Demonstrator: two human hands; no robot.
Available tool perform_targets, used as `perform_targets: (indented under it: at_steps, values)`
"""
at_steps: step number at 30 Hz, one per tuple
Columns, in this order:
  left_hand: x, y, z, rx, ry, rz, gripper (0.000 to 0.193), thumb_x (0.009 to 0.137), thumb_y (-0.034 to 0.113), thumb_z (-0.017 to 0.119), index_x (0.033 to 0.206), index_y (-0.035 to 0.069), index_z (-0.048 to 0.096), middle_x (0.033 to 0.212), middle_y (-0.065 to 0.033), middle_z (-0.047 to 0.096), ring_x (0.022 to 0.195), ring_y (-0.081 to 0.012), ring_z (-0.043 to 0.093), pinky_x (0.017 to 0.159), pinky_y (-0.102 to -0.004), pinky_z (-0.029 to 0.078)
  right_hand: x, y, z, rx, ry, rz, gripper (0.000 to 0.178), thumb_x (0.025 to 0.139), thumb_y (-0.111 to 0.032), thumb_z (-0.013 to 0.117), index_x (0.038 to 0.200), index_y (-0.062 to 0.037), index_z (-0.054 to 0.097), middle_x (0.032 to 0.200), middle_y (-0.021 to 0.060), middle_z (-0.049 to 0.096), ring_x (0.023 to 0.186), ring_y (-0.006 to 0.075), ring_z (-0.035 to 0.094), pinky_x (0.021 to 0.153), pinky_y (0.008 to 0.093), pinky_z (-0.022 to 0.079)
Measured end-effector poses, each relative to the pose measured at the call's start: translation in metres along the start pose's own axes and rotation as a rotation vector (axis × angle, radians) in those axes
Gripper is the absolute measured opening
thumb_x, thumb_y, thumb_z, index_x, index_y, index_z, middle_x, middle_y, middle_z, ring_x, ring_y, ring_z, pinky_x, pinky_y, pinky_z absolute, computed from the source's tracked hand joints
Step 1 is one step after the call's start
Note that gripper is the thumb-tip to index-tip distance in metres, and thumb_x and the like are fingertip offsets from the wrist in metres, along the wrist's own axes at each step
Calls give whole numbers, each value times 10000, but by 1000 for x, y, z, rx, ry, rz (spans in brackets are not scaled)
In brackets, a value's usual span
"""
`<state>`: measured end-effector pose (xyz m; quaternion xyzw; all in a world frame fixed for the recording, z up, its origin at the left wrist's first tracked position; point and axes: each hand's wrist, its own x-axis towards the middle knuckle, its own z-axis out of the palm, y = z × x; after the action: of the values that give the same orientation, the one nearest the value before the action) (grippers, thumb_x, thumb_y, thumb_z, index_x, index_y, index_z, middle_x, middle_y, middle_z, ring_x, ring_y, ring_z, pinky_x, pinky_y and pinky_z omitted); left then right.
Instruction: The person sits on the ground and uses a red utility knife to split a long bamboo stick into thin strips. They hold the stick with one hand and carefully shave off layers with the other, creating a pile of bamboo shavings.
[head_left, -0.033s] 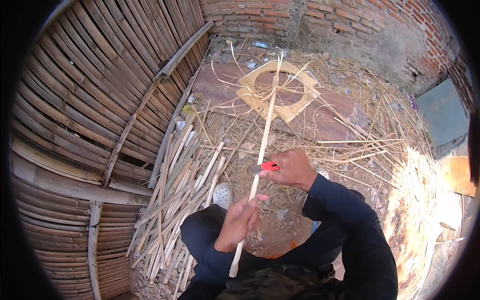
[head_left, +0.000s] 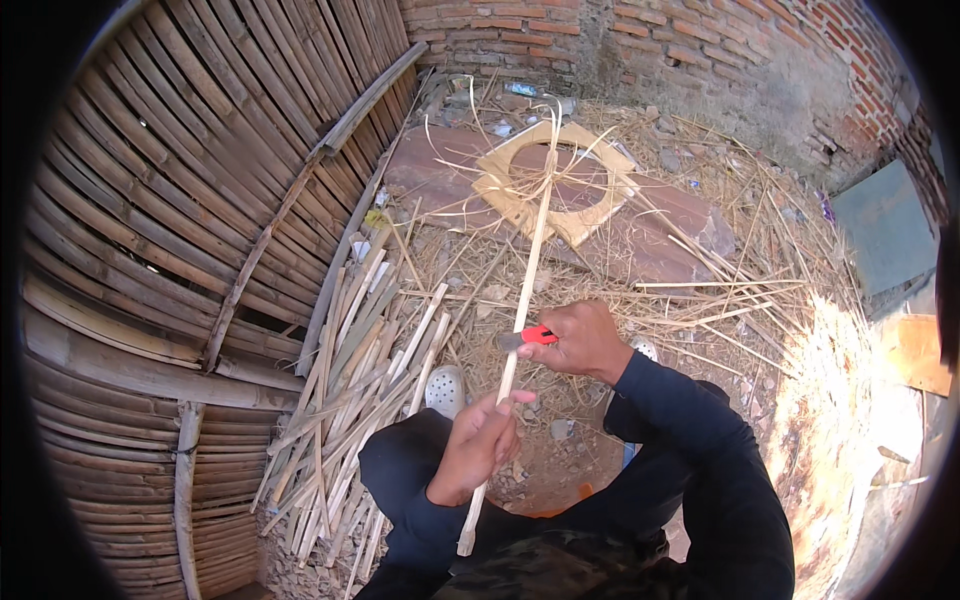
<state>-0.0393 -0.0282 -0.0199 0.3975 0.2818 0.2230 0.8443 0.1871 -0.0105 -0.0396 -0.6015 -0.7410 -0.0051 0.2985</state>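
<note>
A long pale bamboo strip [head_left: 532, 267] slants from near my lap up and away from me. Its far end carries a cluster of thin curled shavings [head_left: 545, 172]. Low on the strip, my left hand [head_left: 478, 443] is closed round it, index finger sticking out to the right. Just above, my right hand [head_left: 580, 342] grips a red-handled cutter knife [head_left: 538, 334]. The grey blade lies across the strip, touching it. Beneath the shavings is a square wooden board [head_left: 603, 212] with a large round hole.
Many split bamboo strips [head_left: 345, 350] lie piled at my left beside a bamboo-slat wall [head_left: 190, 180]. A brown flat panel [head_left: 440, 170] lies under the holed board. Straw and thin sticks [head_left: 745, 290] cover the ground at right. A brick wall [head_left: 700, 50] stands at the back.
The curled shavings at the strip's far end have shifted slightly to the right. Both hands stay almost where they were.
</note>
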Motion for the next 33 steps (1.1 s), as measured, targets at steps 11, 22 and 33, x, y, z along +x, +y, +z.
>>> perform_targets:
  at_steps: [11, 22, 33]
  values:
    - [2, -9, 5, 85, -135, -104, 318, 1042, 215, 367, 1221, 2, 522, 543, 50, 372, 452, -42, 331, 458, -202, 298, 32, 136, -27, -273, 101, 598, 724, 877, -696, 399, 674, -53, 663, 581, 181, 589, 583, 367, 602, 553, 459, 447]
    - [8, -5, 0, -106, -55, -33, 320, 1050, 287, 308, 938, 61, 504, 510, 32, 330, 387, -76, 296, 426, -220, 284, -12, 8, -18, 77, -143, 12, 568, 817, -630, 573, 653, -86, 602, 530, 114, 545, 487, 326, 566, 471, 409, 428]
    - [9, -9, 4, -243, -53, -85, 335, 1051, 309, 299, 865, 88, 469, 485, 27, 321, 352, -86, 263, 419, -231, 251, -11, -1, -11, -18, -5, -48, 562, 783, -666, 599, 631, -127, 644, 497, 63, 568, 434, 252, 581, 423, 361, 432]
